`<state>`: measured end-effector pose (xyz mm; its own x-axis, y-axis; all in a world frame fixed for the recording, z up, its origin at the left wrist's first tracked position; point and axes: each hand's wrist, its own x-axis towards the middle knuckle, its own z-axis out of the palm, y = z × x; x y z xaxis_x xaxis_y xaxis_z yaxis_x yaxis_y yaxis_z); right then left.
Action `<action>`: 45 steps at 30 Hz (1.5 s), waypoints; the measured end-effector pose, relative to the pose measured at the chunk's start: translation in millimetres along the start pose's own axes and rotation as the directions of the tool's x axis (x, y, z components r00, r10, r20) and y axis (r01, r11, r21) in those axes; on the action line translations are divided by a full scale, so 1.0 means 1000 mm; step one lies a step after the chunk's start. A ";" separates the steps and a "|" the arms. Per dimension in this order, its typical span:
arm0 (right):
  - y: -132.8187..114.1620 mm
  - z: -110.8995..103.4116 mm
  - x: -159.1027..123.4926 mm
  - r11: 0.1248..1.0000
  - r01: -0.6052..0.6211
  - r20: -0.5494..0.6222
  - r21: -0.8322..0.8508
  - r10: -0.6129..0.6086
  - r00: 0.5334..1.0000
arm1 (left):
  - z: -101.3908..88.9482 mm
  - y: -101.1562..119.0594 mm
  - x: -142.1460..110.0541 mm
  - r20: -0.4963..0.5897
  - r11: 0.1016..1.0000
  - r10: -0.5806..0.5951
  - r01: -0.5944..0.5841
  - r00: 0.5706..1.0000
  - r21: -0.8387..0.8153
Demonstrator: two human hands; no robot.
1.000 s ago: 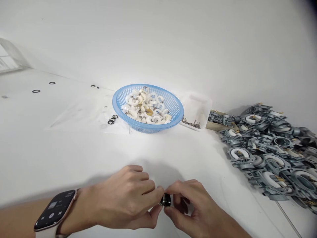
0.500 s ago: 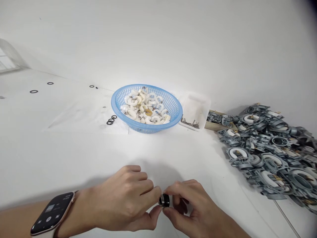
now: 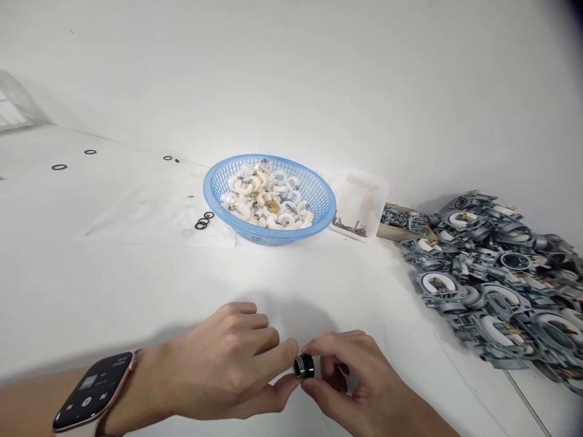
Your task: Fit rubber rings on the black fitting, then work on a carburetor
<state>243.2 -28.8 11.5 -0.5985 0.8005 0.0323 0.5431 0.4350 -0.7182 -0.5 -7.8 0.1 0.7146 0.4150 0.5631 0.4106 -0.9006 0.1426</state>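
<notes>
A small black cylindrical part with silvery ridges [image 3: 303, 366], like threads or coils, is pinched between my two hands above the white table [image 3: 136, 285]. My left hand [image 3: 232, 361] grips its ridged left end between thumb and forefinger, the other fingers curled in. On the black right side, my right hand [image 3: 353, 379] closes its thumb and forefinger, with the remaining fingers bent underneath. My fingertips cover part of the piece. A smartwatch [image 3: 95, 388] is on my left wrist.
Beyond my hands stands a blue basket [image 3: 214, 197] of white plastic floats [image 3: 271, 206]. A clear tray [image 3: 364, 200] beside it holds metal pins. Carburetor bodies [image 3: 496, 285] are heaped at right. Several black O-rings [image 3: 203, 221] lie left of the basket.
Both hands keep their pinch on the small part, which has shifted very slightly right, its ridges showing a little more. The surroundings have moved slightly left in view.
</notes>
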 end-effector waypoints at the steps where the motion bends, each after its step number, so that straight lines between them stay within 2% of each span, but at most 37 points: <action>1: 0.000 0.000 0.000 1.000 0.001 0.005 -0.002 -0.001 1.000 | 0.000 0.000 0.000 0.002 1.000 0.003 -0.003 1.000 0.001; 27: 0.002 0.000 -0.001 0.998 0.030 0.035 -0.063 -0.028 0.999 | 0.000 0.000 0.000 -0.034 1.000 0.004 -0.004 0.999 0.001; 45: 0.002 -0.002 -0.004 0.995 0.073 0.013 -0.064 -0.073 0.997 | 0.000 0.000 -0.001 0.004 1.000 0.016 -0.016 1.000 0.003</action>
<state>247.7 -29.9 11.4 -0.6443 0.7611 0.0750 0.5344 0.5181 -0.6678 -1.0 -8.2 -0.8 0.7234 0.4011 0.5619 0.4006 -0.9067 0.1315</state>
